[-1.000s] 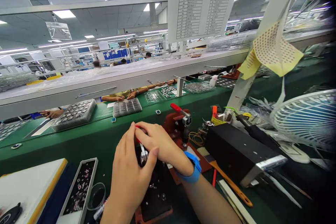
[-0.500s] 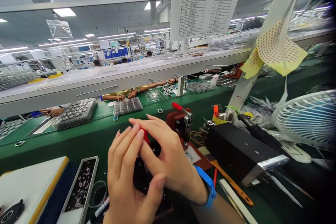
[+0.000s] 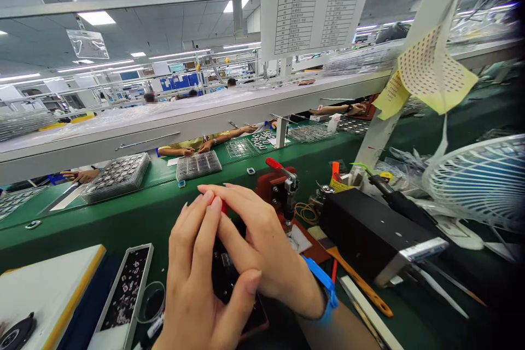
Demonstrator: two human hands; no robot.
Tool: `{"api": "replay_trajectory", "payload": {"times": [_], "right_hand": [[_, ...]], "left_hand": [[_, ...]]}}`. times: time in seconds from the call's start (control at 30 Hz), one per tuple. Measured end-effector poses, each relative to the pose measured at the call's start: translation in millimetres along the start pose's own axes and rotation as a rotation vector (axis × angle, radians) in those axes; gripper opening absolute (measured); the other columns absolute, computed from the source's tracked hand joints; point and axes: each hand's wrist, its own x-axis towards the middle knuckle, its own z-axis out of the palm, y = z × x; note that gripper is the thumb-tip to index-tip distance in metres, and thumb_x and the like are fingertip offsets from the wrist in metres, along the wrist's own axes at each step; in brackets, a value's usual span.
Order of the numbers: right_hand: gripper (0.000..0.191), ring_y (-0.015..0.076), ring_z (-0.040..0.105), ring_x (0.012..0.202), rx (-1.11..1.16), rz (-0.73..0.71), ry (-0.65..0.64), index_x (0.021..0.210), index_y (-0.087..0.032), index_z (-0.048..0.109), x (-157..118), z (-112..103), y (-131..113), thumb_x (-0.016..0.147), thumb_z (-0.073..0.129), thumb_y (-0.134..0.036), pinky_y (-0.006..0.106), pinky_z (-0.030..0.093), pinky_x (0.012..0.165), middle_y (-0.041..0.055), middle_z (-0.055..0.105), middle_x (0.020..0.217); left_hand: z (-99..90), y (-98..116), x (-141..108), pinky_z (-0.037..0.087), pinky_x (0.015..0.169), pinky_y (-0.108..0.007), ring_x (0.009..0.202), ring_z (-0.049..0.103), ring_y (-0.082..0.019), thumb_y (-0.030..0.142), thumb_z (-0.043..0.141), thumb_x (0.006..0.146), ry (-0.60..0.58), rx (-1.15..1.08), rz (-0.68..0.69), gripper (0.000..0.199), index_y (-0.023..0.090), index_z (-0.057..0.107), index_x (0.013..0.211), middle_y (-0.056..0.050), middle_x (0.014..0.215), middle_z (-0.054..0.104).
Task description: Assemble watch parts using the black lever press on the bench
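My right hand [image 3: 260,232], with a blue wristband [image 3: 322,279], is bent over a red handle [image 3: 223,207]. The fingertips of my left hand [image 3: 200,268] meet those of the right at the top of this handle, and its thumb lies by the right palm. Only a bit of red shows between the fingers. Beneath both hands is a dark fixture [image 3: 223,265], mostly covered; whatever sits in it is hidden. Just behind stands a toggle clamp [image 3: 290,188] with a red grip on a brown base.
A black box [image 3: 361,235], a brush [image 3: 363,281] and a fan [image 3: 484,180] crowd the right. At left are a parts tray [image 3: 125,287], a clear cup [image 3: 151,302] and a white foam block [image 3: 45,284]. Co-workers' hands [image 3: 205,145] work beyond the shelf beam [image 3: 197,126].
My hands stay together on the red handle, sitting slightly lower, and less red shows. The view has shifted a little. At the back right, a co-worker's forearm now reaches farther right.
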Motion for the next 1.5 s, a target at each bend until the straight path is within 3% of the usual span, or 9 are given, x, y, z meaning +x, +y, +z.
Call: {"api": "replay_trajectory", "payload": {"times": [0.33,0.6,0.83,1.03,1.2,1.3,1.4,1.5], "right_hand": [[0.031,0.0169,0.07,0.12,0.019,0.003,0.004,0.135,-0.017,0.066,-2,1,-2,0.108,0.054,-0.025,0.033,0.053,0.11,0.004,0.074,0.13],[0.033,0.0164,0.07,0.123,0.045,0.02,-0.029,0.138,-0.02,0.064,0,-2,-1,0.108,0.054,-0.025,0.033,0.052,0.114,0.002,0.073,0.135],[0.04,0.0167,0.074,0.09,0.024,0.083,-0.086,0.147,-0.019,0.058,-2,-3,-2,0.109,0.048,-0.029,0.031,0.061,0.088,0.0021,0.078,0.103],[0.045,0.0171,0.073,0.103,0.037,0.072,-0.074,0.153,-0.019,0.054,-3,-3,-3,0.109,0.046,-0.028,0.031,0.06,0.094,0.0034,0.077,0.113],[0.052,0.0141,0.067,0.066,0.056,0.149,-0.119,0.161,-0.024,0.044,-4,0,-2,0.109,0.043,-0.031,0.027,0.055,0.061,-0.0008,0.073,0.083],[0.055,0.0127,0.059,0.055,0.068,0.172,-0.14,0.165,-0.027,0.037,-4,4,2,0.11,0.042,-0.032,0.025,0.049,0.054,-0.0038,0.068,0.072],[0.056,0.0125,0.061,0.056,0.066,0.194,-0.163,0.167,-0.026,0.032,-3,6,6,0.112,0.04,-0.032,0.024,0.052,0.057,-0.0048,0.067,0.07],[0.055,0.0159,0.074,0.089,0.028,0.133,-0.117,0.167,-0.026,0.032,-2,8,8,0.113,0.038,-0.031,0.029,0.063,0.084,0.0027,0.077,0.104]], "left_hand": [[-0.4,5,-1,0.033,0.131,-0.038,0.155,0.038,-0.027,0.051,0.048,0.109,0.004,0.008,-0.041,0.07,0.018,0.028,0.167,-0.012,0.168,0.036],[3.9,4,-3,0.037,0.128,-0.043,0.155,0.037,-0.029,0.051,0.046,0.109,0.016,-0.003,-0.045,0.069,0.021,0.026,0.168,-0.012,0.169,0.036],[7.5,11,-1,0.037,0.128,-0.043,0.156,0.036,-0.029,0.049,0.045,0.109,0.04,-0.004,-0.071,0.068,0.02,0.026,0.168,-0.012,0.169,0.035],[6.4,13,1,0.04,0.127,-0.046,0.156,0.037,-0.031,0.048,0.045,0.11,0.042,-0.01,-0.074,0.063,0.024,0.03,0.166,-0.011,0.17,0.034],[7.2,11,1,0.039,0.128,-0.047,0.155,0.039,-0.03,0.045,0.046,0.11,0.052,-0.016,-0.07,0.062,0.024,0.031,0.166,-0.012,0.168,0.037],[9.0,8,0,0.04,0.128,-0.05,0.156,0.038,-0.032,0.044,0.047,0.109,0.034,-0.028,-0.086,0.063,0.025,0.03,0.166,-0.013,0.169,0.035],[9.3,4,-1,0.038,0.128,-0.052,0.157,0.035,-0.033,0.043,0.047,0.109,0.007,-0.034,-0.108,0.064,0.023,0.029,0.167,-0.014,0.171,0.032],[6.4,2,-1,0.034,0.13,-0.054,0.157,0.034,-0.033,0.04,0.048,0.109,-0.023,-0.007,-0.103,0.064,0.023,0.028,0.167,-0.014,0.171,0.032]]}}
